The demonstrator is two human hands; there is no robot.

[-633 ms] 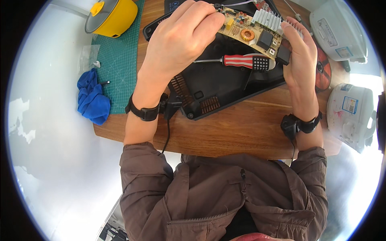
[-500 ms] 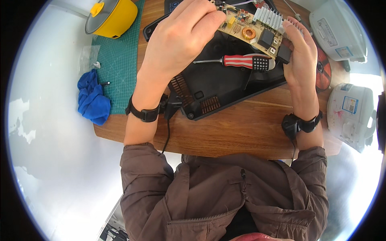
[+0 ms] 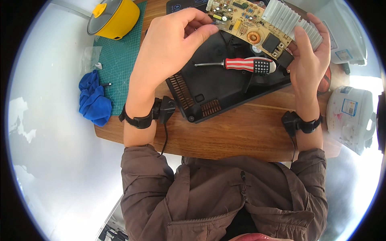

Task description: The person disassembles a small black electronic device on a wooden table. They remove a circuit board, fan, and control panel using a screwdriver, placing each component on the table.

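- Circuit board (image 3: 251, 30), tan with a ribbed metal heat sink (image 3: 295, 24) at one end, held up off the black plastic base (image 3: 225, 90) in both hands, so lifted clear of the shell, as far as can be judged.
- Left hand (image 3: 169, 44) curled closed over the board's left end, thumb and fingertips pinching its edge.
- Right hand (image 3: 311, 60) wrapped around the heat-sink end, fingers closed on it from behind.
- Screwdriver (image 3: 241, 64) with red-and-white striped handle lying loose inside the base, touching neither hand; unscrewing likely finished.
- Base resting open-side up on the wooden table (image 3: 241, 134), looking emptied where visible, part hidden behind the hands.
- Any wire joining board and base: cannot tell.
- Left to do, by judgement: setting the board down or refitting it.
- Off to the side: green cutting mat (image 3: 118, 68), blue cloth (image 3: 94, 100), yellow pot (image 3: 114, 16), white cooker (image 3: 352, 118).
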